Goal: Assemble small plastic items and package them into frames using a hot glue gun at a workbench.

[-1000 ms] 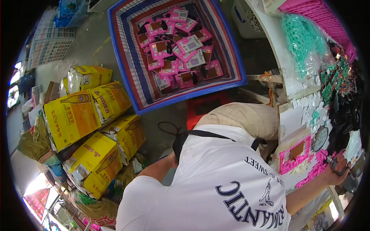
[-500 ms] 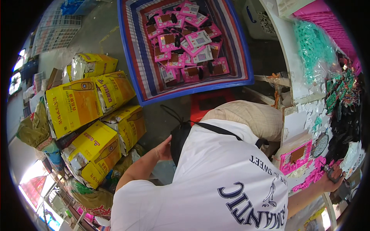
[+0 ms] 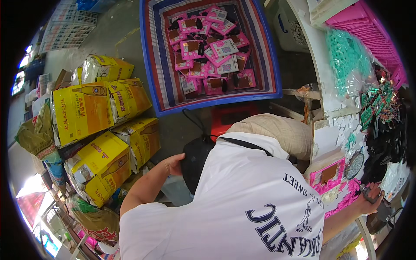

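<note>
At the workbench (image 3: pixel 321 52), the right hand (image 3: pixel 373 202) encircles a tool (image 3: pixel 363 188).

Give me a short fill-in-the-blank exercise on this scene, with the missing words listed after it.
1. The left hand is beside a strapped item coloured ____.
2. The right hand grips a dark tool near loose plastic pieces coloured ____.
3. The crate heaped with devices has a ____ rim.
4. The stacked cartons are mainly ____.

Missing words: black; pink; blue; yellow.
</note>
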The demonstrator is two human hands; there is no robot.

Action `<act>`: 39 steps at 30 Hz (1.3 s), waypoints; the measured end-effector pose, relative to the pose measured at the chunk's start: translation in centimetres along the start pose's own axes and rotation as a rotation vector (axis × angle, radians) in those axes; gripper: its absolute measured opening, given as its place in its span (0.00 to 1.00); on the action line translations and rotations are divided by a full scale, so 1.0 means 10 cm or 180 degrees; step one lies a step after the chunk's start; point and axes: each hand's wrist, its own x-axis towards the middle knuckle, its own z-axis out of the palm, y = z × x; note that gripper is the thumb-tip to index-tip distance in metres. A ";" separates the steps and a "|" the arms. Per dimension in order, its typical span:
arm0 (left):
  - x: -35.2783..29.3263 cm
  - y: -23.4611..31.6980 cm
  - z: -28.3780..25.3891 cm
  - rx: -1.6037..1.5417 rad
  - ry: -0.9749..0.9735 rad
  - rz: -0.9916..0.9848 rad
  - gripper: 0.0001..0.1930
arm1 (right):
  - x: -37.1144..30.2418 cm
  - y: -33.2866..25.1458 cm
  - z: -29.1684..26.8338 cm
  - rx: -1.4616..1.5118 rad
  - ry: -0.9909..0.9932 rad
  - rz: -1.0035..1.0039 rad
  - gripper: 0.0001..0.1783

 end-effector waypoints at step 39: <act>0.78 1.83 1.73 0.2932 -0.0868 0.0878 0.44 | -0.86 -0.26 -0.27 -0.0866 0.0732 0.0008 0.22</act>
